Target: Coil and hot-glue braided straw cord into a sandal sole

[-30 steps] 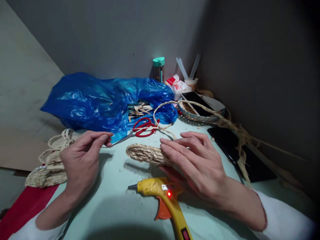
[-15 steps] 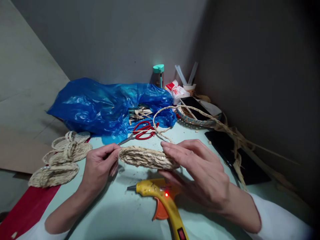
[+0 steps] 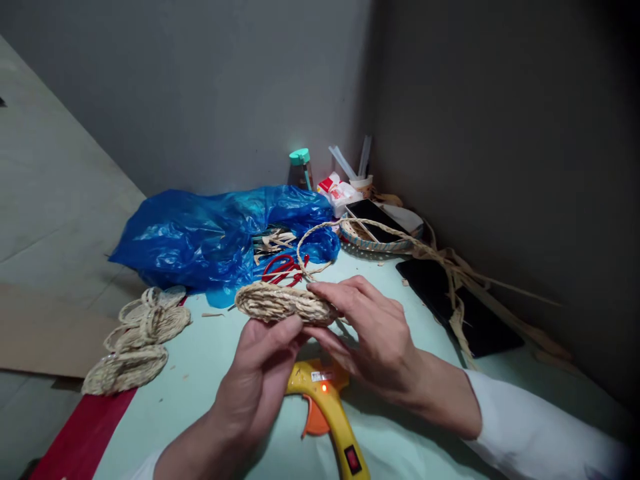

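An oval coil of braided straw is held up over the table, its ridged face turned toward me. My left hand grips it from below, thumb pressed on the lower edge. My right hand closes round the coil's right end, fingers on top and thumb underneath. A long straw braid loops behind the hands and runs off to the right. Under the coil lies a yellow glue gun with an orange trigger and a glowing red light; my left hand hides its nozzle.
Small straw slippers lie at the left by a red cloth. Behind are a blue plastic bag, red-handled scissors and a lidded jar. To the right, a basket holds a phone, near a black tablet.
My left hand has moved from the coil's left end to beneath its middle. My right hand keeps its grip. The view has shifted slightly, and the glue gun's nozzle is now covered.
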A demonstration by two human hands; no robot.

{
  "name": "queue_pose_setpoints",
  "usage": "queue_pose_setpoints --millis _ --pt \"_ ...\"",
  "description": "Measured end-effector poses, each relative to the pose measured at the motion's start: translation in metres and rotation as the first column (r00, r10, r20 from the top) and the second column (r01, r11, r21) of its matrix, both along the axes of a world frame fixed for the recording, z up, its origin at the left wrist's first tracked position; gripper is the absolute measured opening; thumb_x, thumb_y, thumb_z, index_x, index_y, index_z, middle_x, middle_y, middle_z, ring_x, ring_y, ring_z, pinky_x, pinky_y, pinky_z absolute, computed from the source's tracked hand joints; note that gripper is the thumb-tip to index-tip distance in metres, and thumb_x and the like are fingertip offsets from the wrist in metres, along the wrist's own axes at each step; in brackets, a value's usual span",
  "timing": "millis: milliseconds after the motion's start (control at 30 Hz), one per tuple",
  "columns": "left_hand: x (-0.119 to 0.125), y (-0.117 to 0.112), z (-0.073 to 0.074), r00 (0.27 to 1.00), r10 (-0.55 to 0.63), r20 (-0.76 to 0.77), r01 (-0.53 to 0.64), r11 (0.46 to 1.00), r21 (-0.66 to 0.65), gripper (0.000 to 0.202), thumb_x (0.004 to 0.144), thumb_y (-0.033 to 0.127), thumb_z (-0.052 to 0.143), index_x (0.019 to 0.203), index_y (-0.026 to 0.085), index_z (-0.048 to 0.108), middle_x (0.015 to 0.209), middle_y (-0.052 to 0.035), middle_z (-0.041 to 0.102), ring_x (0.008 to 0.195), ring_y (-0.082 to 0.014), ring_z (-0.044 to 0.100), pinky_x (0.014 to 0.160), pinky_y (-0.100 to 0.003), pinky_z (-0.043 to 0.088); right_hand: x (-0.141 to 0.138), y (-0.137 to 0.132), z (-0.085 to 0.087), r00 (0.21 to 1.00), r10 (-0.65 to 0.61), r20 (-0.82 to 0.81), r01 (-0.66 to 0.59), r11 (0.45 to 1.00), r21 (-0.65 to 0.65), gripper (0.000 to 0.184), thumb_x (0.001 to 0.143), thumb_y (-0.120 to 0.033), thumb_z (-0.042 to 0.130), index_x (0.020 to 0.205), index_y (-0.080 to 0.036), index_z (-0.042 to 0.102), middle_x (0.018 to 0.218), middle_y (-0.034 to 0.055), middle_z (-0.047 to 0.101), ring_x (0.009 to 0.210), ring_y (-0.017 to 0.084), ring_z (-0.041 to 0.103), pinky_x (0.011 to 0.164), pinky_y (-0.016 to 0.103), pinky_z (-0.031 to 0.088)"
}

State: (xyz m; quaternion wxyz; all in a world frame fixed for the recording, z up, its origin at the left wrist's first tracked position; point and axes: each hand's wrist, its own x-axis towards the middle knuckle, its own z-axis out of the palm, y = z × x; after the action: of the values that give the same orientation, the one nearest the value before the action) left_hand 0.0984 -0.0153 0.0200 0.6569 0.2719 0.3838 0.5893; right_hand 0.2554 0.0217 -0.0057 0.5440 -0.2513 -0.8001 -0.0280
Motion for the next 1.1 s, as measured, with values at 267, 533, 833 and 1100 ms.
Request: queue_pose_setpoints --millis 267,533,833,1100 --pt "-0.007 0.002 0.006 0.996 -0.034 -0.077 0.037 0.999 0.040 0.018 0.073 0.018 0.085 0.090 0.021 0.079 0.091 -0.0009 0.080 0.085 -0.0147 0.072 0.081 -0.021 0.059 -0.003 -0.008 -0.002 0.994 0.105 0.008 -0.104 0.990 -0.093 0.039 0.092 -0.020 0.070 0.125 -0.008 0.054 0.103 0.0116 0.072 0.088 0.023 0.058 0.076 0.038 0.056" --pt "-0.023 0.001 -0.005 0.978 -0.024 -0.209 0.046 0.994 0.100 0.014 0.078 0.019 0.082 0.092 0.020 0.079 0.088 -0.0025 0.079 0.082 -0.0179 0.073 0.078 -0.026 0.060 -0.006 -0.009 -0.003 0.971 0.240 0.012 -0.236 0.960 -0.151 0.049 0.092 -0.012 0.067 0.137 -0.007 0.049 0.105 0.0121 0.073 0.087 0.021 0.060 0.081 0.039 0.058" --pt "-0.027 0.000 -0.011 0.957 -0.025 -0.289 0.046 0.997 0.065 0.016 0.077 0.025 0.083 0.088 0.017 0.076 0.088 -0.0050 0.078 0.086 -0.0227 0.073 0.081 -0.032 0.060 -0.004 -0.015 -0.004 0.963 0.257 0.084 -0.232 0.945 -0.231 0.051 0.093 -0.010 0.064 0.140 -0.003 0.045 0.104 0.0127 0.073 0.090 0.021 0.061 0.082 0.037 0.058" --pt "-0.026 0.002 -0.018 0.972 -0.086 -0.220 0.103 0.992 0.068 0.014 0.080 0.024 0.081 0.093 0.017 0.078 0.092 -0.0067 0.079 0.089 -0.0239 0.075 0.084 -0.034 0.060 -0.004 -0.016 -0.005 0.964 0.246 0.099 -0.211 0.939 -0.273 0.044 0.092 -0.011 0.064 0.133 -0.002 0.050 0.092 0.0105 0.070 0.080 0.022 0.056 0.068 0.035 0.055"
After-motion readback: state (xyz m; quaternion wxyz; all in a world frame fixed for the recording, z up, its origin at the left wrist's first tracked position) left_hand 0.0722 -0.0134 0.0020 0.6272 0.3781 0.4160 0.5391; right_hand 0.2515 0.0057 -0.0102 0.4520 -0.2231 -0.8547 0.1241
